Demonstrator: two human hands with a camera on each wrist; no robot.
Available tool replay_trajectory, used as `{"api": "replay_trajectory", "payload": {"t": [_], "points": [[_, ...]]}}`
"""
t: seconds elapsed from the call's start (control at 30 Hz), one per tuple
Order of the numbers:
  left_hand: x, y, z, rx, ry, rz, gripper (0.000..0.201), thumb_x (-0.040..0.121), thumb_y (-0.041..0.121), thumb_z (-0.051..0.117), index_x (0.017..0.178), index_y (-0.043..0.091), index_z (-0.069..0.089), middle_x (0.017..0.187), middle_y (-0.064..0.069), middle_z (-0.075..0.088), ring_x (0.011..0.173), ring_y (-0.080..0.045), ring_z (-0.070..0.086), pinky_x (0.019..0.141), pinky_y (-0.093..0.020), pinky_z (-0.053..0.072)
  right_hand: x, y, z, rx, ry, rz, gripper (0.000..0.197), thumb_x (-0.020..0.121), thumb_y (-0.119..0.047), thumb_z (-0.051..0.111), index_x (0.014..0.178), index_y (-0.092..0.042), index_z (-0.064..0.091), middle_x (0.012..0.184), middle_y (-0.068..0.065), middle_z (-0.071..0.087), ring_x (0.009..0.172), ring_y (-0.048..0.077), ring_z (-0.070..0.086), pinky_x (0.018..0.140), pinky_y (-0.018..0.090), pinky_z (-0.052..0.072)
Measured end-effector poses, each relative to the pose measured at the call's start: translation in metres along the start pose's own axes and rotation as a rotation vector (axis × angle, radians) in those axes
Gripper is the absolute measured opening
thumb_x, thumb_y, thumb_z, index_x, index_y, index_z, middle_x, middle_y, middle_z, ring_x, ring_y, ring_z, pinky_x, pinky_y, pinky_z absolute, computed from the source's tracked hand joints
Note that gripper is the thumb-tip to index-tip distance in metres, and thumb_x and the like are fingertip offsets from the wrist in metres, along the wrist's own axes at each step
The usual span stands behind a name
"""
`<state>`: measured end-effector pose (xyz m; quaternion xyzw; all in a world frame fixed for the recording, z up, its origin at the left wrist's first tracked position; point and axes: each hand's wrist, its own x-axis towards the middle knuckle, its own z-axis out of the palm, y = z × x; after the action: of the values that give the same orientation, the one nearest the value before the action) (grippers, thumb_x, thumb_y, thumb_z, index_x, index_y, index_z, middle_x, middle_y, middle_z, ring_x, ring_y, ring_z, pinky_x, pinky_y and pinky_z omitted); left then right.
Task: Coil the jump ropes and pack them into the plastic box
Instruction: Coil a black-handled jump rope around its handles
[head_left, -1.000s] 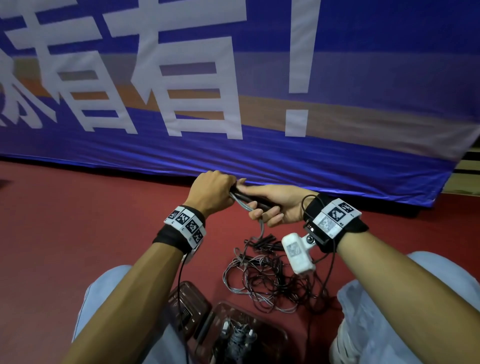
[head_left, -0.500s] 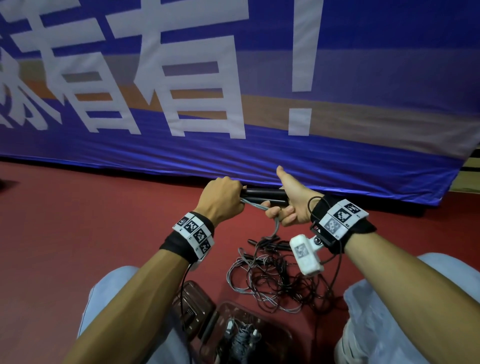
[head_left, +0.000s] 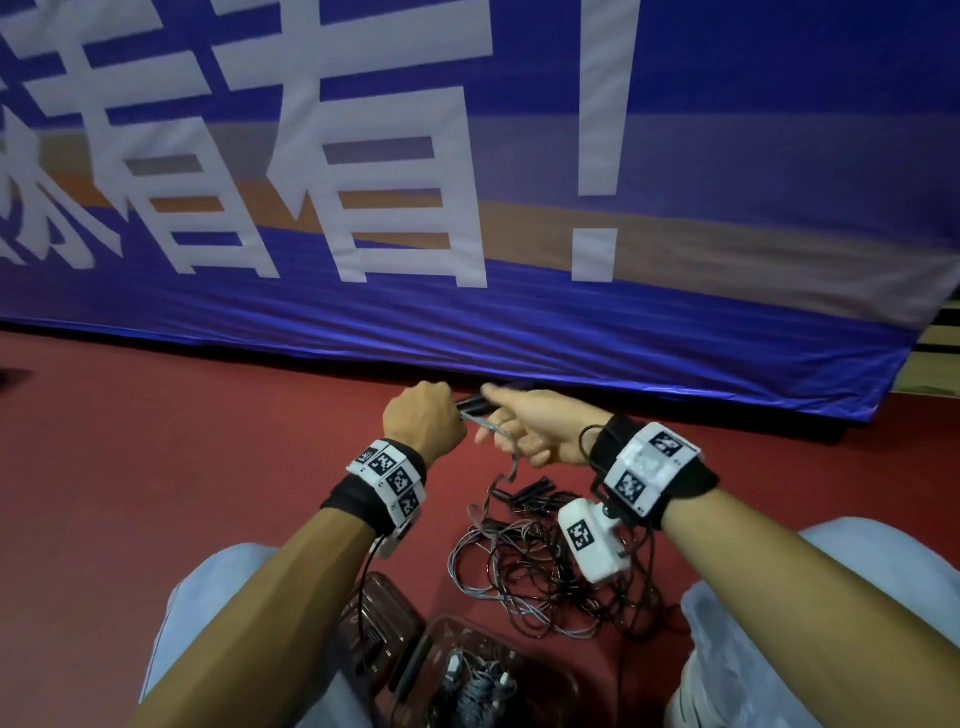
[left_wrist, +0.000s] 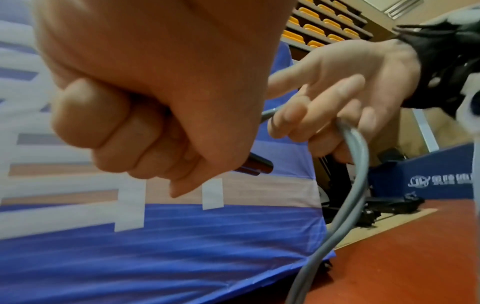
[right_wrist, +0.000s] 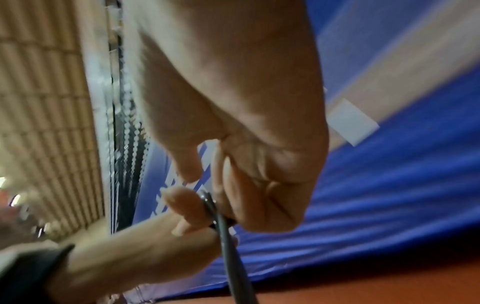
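Note:
My left hand (head_left: 423, 418) makes a fist around the black jump rope handles (head_left: 471, 402), whose ends stick out of it (left_wrist: 255, 167). My right hand (head_left: 540, 431) is just to their right, its fingers curled round the grey rope cord (left_wrist: 355, 164) and its index finger stretched over the handles. The cord (head_left: 511, 467) hangs from my hands to a loose tangle of ropes (head_left: 535, 577) on the red floor. The clear plastic box (head_left: 548, 670) stands open between my knees, and a coiled rope (head_left: 478, 686) lies in it.
The box's lid (head_left: 387, 613) lies to the left of the box. A blue banner (head_left: 467, 338) hangs right behind my hands down to the floor. More black handles (head_left: 530, 491) lie at the top of the tangle. My knees flank the box.
My right hand's thumb, raised half a second ago, has come down, and its index finger now reaches over the handles. The left hand keeps its grip.

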<state>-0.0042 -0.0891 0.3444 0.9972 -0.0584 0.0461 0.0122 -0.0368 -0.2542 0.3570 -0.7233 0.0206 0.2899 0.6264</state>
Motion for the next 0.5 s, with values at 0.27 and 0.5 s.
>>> {"api": "replay_trajectory", "payload": {"t": [0.27, 0.5], "points": [[-0.001, 0.015, 0.009, 0.122, -0.039, 0.165, 0.023, 0.085, 0.025, 0.055, 0.096, 0.009, 0.066, 0.099, -0.012, 0.07, 0.092, -0.036, 0.068, 0.069, -0.036, 0.047, -0.001, 0.001, -0.017, -0.64, 0.347, -0.203, 0.058, 0.098, -0.047, 0.062, 0.051, -0.02, 0.041, 0.044, -0.003, 0.043, 0.034, 0.007, 0.043, 0.044, 0.023, 0.032], [-0.002, 0.006, -0.01, 0.149, 0.031, 0.428, 0.018, 0.081, 0.027, 0.054, 0.081, 0.014, 0.067, 0.084, -0.012, 0.07, 0.08, -0.039, 0.065, 0.064, -0.036, 0.044, -0.007, -0.001, -0.045, -0.725, 0.3, -0.434, 0.062, 0.087, -0.063, 0.069, 0.06, -0.009, 0.053, 0.055, 0.003, 0.04, 0.049, 0.016, 0.034, 0.052, 0.032, 0.035]]}}
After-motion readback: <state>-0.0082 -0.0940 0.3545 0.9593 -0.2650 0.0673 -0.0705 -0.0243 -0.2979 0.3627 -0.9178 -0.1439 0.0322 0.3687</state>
